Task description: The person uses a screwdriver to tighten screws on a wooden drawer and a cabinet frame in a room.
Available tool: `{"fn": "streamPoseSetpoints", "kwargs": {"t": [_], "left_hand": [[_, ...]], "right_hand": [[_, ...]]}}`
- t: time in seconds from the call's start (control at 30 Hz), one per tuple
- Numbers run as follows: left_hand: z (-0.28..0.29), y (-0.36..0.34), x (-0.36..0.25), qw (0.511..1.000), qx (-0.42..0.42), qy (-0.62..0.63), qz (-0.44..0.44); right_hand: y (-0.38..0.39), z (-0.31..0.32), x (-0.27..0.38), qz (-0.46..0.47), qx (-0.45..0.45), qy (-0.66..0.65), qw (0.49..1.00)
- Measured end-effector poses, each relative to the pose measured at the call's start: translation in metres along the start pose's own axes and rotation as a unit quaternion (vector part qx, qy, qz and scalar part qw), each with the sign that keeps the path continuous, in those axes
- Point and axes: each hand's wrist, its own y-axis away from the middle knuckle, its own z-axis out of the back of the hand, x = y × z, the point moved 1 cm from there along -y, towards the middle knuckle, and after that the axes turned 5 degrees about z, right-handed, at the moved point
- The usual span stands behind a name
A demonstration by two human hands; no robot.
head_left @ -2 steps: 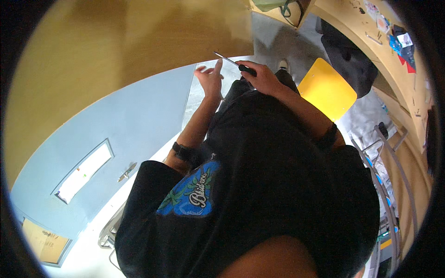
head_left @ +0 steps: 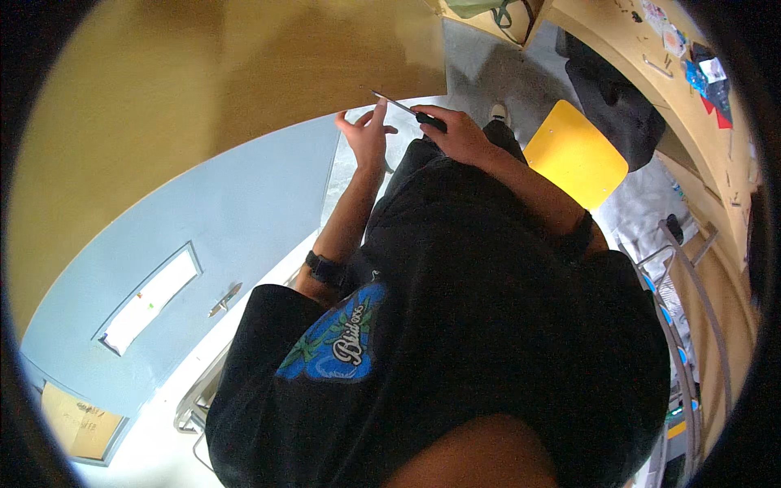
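Note:
A screwdriver (head_left: 399, 104) with a black handle and a slim metal shaft is held in my right hand (head_left: 462, 137), its fingers wrapped round the handle. The shaft slants up and left, and its tip overlaps the lower edge of a wooden panel (head_left: 325, 57). My left hand (head_left: 368, 140) is just below the tip, fingers apart and the index finger stretched up to the shaft. Whether that fingertip touches the metal I cannot tell. Nothing shows in the left hand.
A light blue door (head_left: 244, 195) with a narrow window and a metal handle (head_left: 224, 301) stands on the left. To my right are a yellow board (head_left: 578, 154), a dark cloth-like heap (head_left: 614, 106) and a wooden surface (head_left: 655, 41) with small items. Metal tubing (head_left: 704, 293) rises at far right.
My left hand has shifted slightly left, its fingers a little more spread. The screwdriver and my right hand have moved a touch to the left.

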Motion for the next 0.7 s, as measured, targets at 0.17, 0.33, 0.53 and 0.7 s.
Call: {"fn": "streamPoseSetpoints", "kwargs": {"t": [0.17,0.33,0.53,0.7], "left_hand": [[-0.01,-0.004,-0.018,0.993,0.062,0.091,0.05],[-0.014,-0.012,-0.019,0.991,0.055,0.119,0.039],[-0.016,-0.016,-0.019,0.99,0.04,0.129,0.036],[-0.013,-0.019,-0.018,0.992,0.05,0.109,0.044]], "right_hand": [[-0.003,-0.003,-0.002,-0.058,0.059,-0.006,0.997],[-0.008,-0.01,-0.01,0.037,-0.008,-0.008,0.999],[-0.011,-0.012,-0.007,-0.011,0.012,-0.031,0.999],[-0.016,-0.011,-0.007,-0.011,0.017,-0.001,1.0]]}}
